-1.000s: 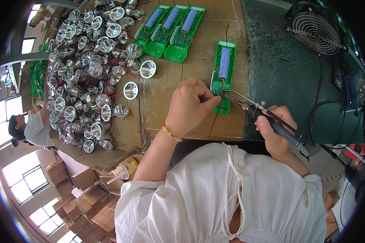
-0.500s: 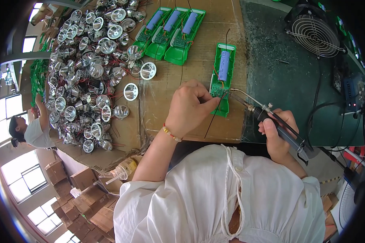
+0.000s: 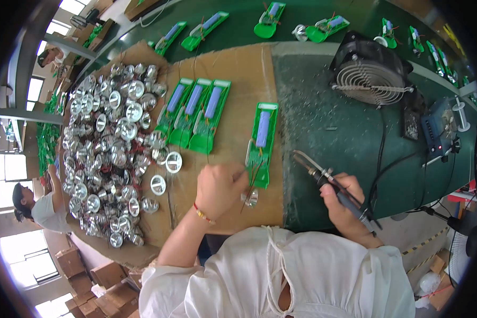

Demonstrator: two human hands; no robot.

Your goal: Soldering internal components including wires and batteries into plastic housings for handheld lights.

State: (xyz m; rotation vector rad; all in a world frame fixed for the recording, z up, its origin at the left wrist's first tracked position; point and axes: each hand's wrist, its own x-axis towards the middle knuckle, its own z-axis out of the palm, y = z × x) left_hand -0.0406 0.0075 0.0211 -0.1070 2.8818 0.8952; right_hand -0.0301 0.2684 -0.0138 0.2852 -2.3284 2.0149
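Note:
My left hand (image 3: 220, 188) is closed beside the lower end of a green plastic casing (image 3: 266, 174). A silvery lamp reflector (image 3: 251, 198) with thin dark and red wires shows at its fingers, which seem to grip it; the fingertips are partly hidden. Inside the casing lie a blue cylindrical battery (image 3: 263, 129) and a small green circuit board (image 3: 256, 155). Over the green mat, my right hand (image 3: 343, 199) is wrapped round a soldering iron (image 3: 349, 202) with a thin metal tube along it. The iron's tip points toward the casing, apart from it.
A large heap of lamp reflectors (image 3: 116, 143) covers the left of the cardboard (image 3: 238, 69). Three casings with batteries (image 3: 194, 100) lie side by side beyond my left hand. A fan (image 3: 373, 79) and a blue soldering station (image 3: 434, 127) with cables stand at the right. More casings (image 3: 270, 21) line the far side.
My view has shifted, showing more of the far side. The iron has drawn back from the circuit board to the right. My left hand has moved off the board, and a reflector now shows by it.

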